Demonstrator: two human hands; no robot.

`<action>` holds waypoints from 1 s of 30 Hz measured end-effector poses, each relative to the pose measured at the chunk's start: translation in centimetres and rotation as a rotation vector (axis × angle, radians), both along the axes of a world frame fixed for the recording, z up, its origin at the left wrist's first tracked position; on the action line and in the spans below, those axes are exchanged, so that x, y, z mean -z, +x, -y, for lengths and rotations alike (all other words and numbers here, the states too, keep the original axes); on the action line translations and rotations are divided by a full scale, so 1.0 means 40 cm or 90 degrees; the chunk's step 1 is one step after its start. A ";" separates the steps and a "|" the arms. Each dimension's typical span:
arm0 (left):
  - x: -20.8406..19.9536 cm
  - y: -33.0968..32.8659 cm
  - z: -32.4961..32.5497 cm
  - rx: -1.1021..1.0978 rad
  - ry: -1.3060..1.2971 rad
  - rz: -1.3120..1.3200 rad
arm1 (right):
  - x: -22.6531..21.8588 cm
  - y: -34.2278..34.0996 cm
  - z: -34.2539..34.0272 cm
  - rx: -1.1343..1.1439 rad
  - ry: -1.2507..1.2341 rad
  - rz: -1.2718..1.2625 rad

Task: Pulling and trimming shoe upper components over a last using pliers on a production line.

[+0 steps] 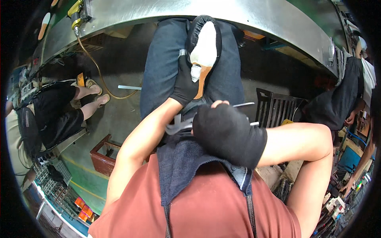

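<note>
Across my lap lies a black shoe [203, 43], bottom up, with a white patch over its forefoot and a tan strip running back toward the heel. My left hand [185, 81], in a black fingerless glove, is closed around the shoe's heel end. My right hand [226, 133], gloved likewise and blurred, is closed in front of my waist. It grips metal pincers [180, 126], whose curved grey head sticks out on the left and whose two thin handle ends show on the right. The pincers are apart from the shoe.
A metal bench [254, 16] curves along the far side. On it, at left, lies a yellow power tool [75, 16] with a hose [93, 61] hanging down. A brown stool [105, 152] stands at left, a dark slatted chair [274, 109] at right. Other people sit on both sides.
</note>
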State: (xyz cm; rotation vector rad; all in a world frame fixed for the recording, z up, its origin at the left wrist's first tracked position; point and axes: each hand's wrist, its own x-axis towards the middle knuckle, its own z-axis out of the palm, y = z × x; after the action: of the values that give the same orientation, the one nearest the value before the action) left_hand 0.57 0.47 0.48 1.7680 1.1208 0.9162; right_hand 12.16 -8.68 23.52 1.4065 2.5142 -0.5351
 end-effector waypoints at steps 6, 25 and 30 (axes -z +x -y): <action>-0.064 -0.074 -0.047 0.174 0.067 -0.086 | 0.069 0.094 -0.098 0.080 -0.092 -0.231; -0.132 0.014 -0.099 0.173 -0.715 0.367 | 0.209 0.255 -0.082 0.556 -0.556 -0.762; -0.074 0.020 -0.083 0.108 -0.539 0.431 | 0.206 0.205 -0.072 0.317 0.214 -0.209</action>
State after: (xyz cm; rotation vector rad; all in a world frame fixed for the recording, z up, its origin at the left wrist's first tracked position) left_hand 1.35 3.80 3.46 0.7517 0.7201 0.6937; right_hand 20.36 -5.81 15.27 2.2685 2.5763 -0.4673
